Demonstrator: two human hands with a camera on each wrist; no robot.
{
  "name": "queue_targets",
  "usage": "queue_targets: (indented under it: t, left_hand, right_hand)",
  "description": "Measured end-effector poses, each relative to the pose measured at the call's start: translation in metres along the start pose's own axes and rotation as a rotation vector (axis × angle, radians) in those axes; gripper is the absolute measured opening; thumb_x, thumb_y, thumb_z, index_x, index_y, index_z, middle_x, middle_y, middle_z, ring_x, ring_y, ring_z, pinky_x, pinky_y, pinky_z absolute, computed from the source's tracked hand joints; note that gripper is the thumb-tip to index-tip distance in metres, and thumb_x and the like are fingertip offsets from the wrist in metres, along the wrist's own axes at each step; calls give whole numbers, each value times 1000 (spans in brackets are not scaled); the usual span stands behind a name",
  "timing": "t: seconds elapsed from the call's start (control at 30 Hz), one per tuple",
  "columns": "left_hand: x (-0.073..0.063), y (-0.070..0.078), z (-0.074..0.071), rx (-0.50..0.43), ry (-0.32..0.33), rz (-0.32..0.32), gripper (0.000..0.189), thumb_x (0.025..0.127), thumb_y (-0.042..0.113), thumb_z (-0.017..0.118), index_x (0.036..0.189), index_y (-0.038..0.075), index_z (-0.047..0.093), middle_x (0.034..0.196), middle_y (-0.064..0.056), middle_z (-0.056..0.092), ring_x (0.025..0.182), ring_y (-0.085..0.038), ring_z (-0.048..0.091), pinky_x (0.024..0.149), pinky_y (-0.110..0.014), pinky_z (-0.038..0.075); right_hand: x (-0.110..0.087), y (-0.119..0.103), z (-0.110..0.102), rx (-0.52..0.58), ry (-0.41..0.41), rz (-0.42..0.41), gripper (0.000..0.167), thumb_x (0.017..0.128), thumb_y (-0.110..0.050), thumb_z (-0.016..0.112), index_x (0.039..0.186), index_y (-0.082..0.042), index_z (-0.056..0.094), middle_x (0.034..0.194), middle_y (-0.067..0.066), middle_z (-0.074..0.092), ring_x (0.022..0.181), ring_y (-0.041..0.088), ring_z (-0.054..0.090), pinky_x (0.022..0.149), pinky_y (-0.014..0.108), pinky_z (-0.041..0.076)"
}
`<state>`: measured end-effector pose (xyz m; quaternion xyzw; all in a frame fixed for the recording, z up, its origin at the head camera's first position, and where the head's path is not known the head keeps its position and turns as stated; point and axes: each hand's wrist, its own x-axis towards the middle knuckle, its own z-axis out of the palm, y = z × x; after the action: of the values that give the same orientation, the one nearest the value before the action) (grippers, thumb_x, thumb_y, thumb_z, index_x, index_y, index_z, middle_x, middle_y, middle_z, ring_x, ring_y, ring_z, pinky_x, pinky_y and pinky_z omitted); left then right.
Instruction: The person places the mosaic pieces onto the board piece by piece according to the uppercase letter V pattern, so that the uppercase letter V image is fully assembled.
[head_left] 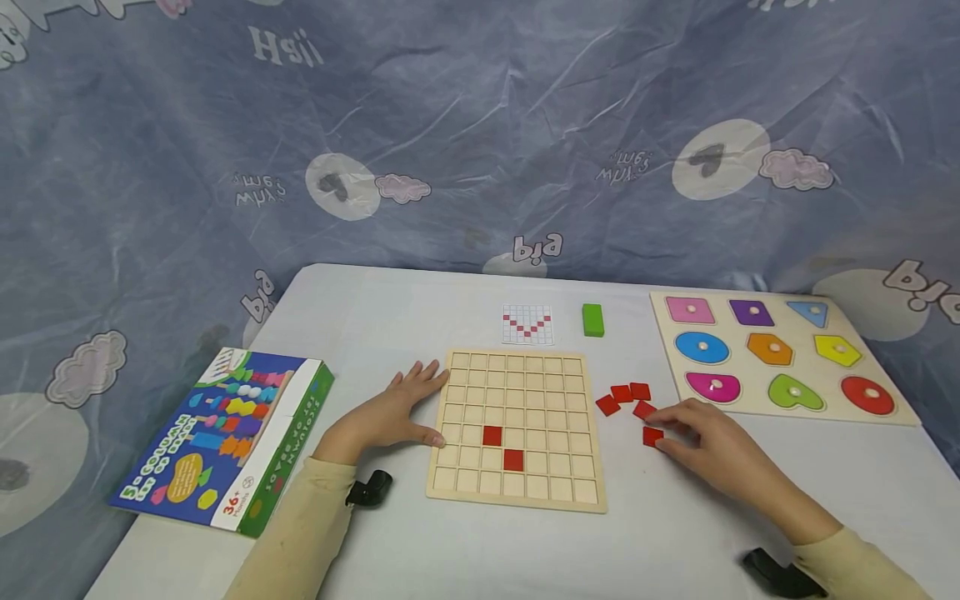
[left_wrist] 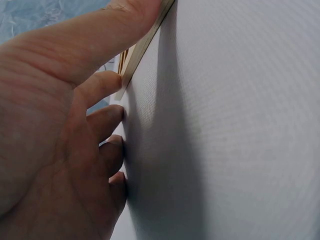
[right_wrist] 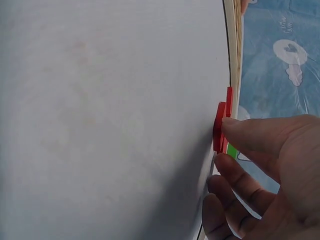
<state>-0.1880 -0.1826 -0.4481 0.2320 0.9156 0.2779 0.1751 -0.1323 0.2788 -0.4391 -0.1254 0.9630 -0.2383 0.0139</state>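
On the white table sits a wooden grid board (head_left: 525,383) with two red tiles (head_left: 492,436) in its cells. My left hand (head_left: 393,412) rests at the board's left edge, thumb and fingers spread along it; the left wrist view shows the thumb on the rim. To the right of the board lie several loose red tiles (head_left: 621,393). My right hand (head_left: 708,446) is over the nearest loose tile (head_left: 652,437). Its thumb overlaps that tile in the right wrist view, and the index fingertip is close by, with a gap between thumb and index.
Beyond the board lie a pattern card (head_left: 527,324) with a red V and a green block (head_left: 592,320). A shape puzzle board (head_left: 772,400) takes up the right back. At the left is a blue toy box (head_left: 195,442). A patterned curtain (head_left: 480,125) hangs behind.
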Motion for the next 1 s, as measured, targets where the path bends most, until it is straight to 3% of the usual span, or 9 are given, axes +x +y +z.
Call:
queue_targets:
  t: [0.13, 0.6, 1.0]
  left_hand:
    - [0, 0, 0, 0, -3, -3, 108, 77, 40, 87, 162, 12, 26, 169, -12, 12, 156, -33, 0, 126, -50, 1]
    - [0, -1, 0, 6, -5, -8, 109, 77, 40, 86, 162, 12, 26, 170, -12, 11, 156, -34, 0, 126, -51, 2]
    - [0, 1, -1, -4, -4, -13, 110, 76, 40, 87, 162, 13, 26, 170, -11, 11, 156, -33, 0, 126, -50, 1]
  right_hand:
    - [0, 0, 1, 7, 5, -18, 31, 82, -14, 85, 111, -21, 77, 102, -4, 68, 92, 17, 60, 76, 33, 57]
    - [10, -19, 16, 39, -4, -26, 28, 84, -16, 84, 110, -21, 78, 101, -3, 66, 91, 16, 59, 81, 41, 58]
    - [12, -23, 20, 44, 8, -38, 28, 82, -15, 86, 108, -21, 75, 94, -7, 62, 85, 12, 55, 72, 29, 54]
